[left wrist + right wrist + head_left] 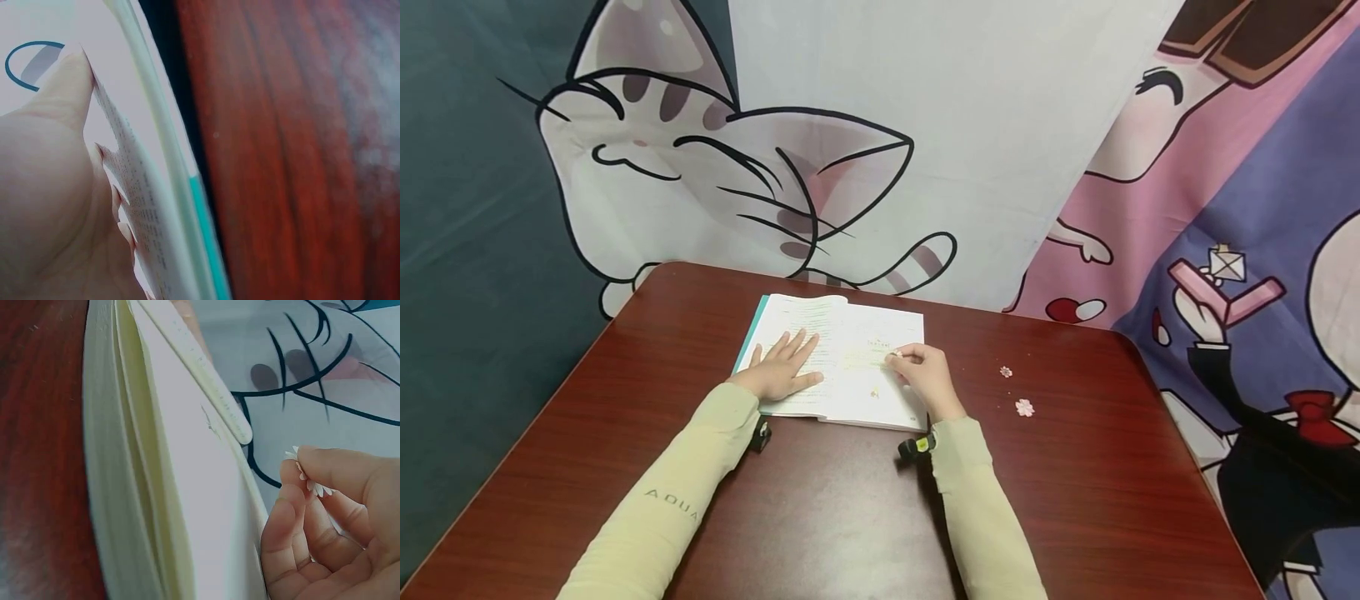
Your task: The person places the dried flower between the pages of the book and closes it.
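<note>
Open book, lying face up, teal-edged at left, small pale petalled piece pinched above it

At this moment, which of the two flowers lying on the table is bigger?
The nearer flower, lower in the head view; the farther flower, higher up, is clearly smaller.

A cartoon-cat cloth hangs behind a glossy red-brown table.
</note>
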{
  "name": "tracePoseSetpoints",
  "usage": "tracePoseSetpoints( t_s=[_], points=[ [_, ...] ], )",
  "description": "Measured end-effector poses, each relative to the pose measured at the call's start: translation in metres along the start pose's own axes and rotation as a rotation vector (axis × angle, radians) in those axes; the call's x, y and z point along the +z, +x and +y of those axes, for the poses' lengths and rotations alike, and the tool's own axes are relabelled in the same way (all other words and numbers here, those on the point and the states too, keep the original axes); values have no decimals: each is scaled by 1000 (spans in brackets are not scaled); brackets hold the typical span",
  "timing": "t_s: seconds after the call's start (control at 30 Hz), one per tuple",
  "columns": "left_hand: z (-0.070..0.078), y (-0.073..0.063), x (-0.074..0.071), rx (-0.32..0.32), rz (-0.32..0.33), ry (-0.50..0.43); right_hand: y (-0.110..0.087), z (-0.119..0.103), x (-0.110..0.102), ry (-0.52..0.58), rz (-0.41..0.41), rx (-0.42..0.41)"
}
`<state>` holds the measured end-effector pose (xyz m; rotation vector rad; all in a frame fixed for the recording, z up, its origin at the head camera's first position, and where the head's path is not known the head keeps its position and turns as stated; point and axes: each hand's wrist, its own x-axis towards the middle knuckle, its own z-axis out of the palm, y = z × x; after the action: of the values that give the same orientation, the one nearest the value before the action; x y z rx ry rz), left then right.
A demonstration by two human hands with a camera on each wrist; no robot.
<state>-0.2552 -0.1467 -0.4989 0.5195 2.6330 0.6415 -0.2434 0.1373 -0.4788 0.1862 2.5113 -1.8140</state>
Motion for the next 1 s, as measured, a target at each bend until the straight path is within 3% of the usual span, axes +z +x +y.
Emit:
tracePoseSetpoints(
  t_s=[0.2,0.37,0.73,1.0],
  points=[
    [0,0,0,2,3,4,15,-6,10,-24,-63,-61],
    [2,-1,-2,-7,-11,1,25,-13,21,-33,-93,-65],
    [4,-3,-2,-11,-5,-5,37,-19,38,-212,-79,-72],
    [1,-1,0,-13,0,6,40,-16,42,-252,-65,-53]
  ],
)
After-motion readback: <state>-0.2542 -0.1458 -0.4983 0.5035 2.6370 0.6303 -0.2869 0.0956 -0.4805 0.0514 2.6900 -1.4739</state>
